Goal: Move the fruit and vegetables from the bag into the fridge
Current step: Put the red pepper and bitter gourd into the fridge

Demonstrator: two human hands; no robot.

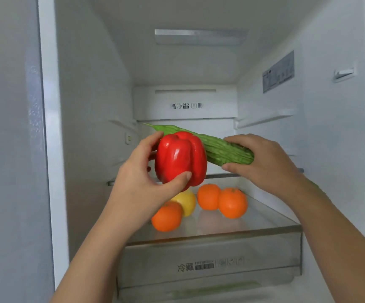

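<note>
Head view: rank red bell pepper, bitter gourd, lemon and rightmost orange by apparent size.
1-2, unsure: red bell pepper and bitter gourd. The gourd is longer but partly hidden behind the pepper, and both are held nearer the camera than the others.
3. rightmost orange
4. lemon, partly hidden, so uncertain.

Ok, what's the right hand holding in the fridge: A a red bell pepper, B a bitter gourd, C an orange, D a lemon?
B: the right hand grips the bumpy green bitter gourd at its end; the left hand holds the red bell pepper.
</note>
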